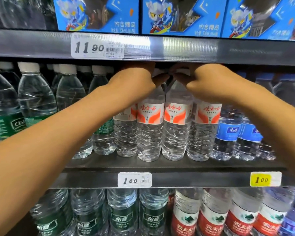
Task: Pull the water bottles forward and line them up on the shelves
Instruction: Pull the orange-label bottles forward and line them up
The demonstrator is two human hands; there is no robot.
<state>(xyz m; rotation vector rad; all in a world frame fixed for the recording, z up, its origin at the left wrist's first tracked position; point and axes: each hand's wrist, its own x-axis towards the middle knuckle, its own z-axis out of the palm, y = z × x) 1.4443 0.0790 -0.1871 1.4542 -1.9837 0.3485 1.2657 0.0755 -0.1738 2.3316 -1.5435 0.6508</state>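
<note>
Several clear water bottles with red-and-white labels stand at the middle of the centre shelf (160, 165). My left hand (134, 80) grips the cap and neck of one bottle (150, 126). My right hand (209, 82) grips the top of the bottle beside it (176, 125). Both caps are mostly hidden by my fingers and the shelf above. One more red-label bottle (204, 128) stands to the right, another (124, 132) to the left, partly behind my left forearm.
Green-label bottles (36, 97) fill the shelf's left side, blue-label bottles (228, 132) its right. Blue cartoon boxes (182, 16) sit on the shelf above. Below are green-label (123, 217) and red-label bottles (211, 220). Price tags (134, 180) line the shelf edges.
</note>
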